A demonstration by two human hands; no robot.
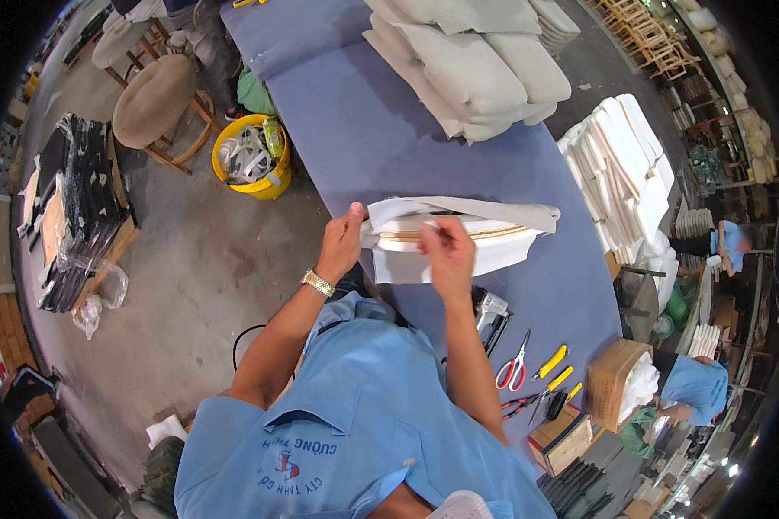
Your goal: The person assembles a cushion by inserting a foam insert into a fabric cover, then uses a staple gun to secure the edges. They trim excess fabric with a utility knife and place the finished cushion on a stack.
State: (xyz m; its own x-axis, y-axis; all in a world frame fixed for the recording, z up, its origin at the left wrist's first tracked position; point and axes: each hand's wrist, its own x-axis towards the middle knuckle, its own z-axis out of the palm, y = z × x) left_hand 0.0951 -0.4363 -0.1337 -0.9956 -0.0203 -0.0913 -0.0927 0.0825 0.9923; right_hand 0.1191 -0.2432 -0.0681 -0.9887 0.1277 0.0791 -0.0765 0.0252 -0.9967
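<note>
Fabric (459, 208) is being drawn over a white seat pad (459, 251) near the tabletop's (355, 130) near edge; both hands, left (342, 242) and right (448, 255), grip it. Fastening seems next, needing the staple gun (491, 316) alongside.

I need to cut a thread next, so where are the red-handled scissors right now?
In the head view, the red-handled scissors lie on the blue table, to the person's right, between the stapler and the yellow-handled tools.
</note>
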